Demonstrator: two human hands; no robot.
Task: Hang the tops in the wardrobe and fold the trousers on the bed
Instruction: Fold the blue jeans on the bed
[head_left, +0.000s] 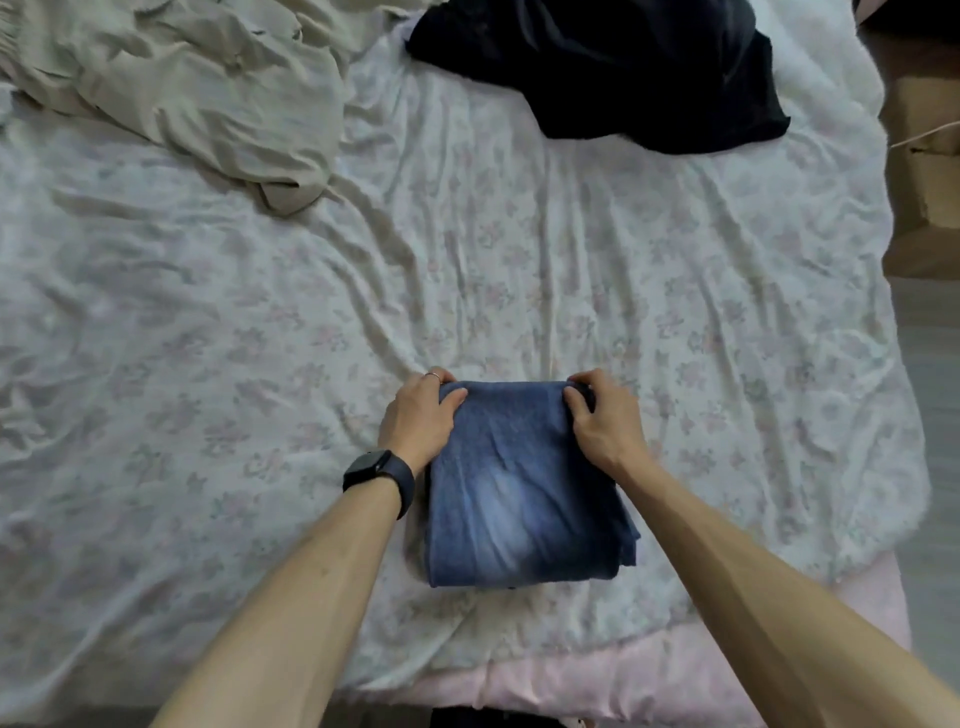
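Blue jeans, folded into a compact rectangle, lie on the bed near its front edge. My left hand grips the far left corner of the folded jeans, thumb on top and fingers curled under the fold. My right hand grips the far right corner the same way. A beige garment lies crumpled at the far left of the bed. A black garment lies bunched at the far right.
The bed has a wrinkled white floral sheet over a pink cover at the front edge. A cardboard box stands on the floor to the right of the bed. A dark watch is on my left wrist.
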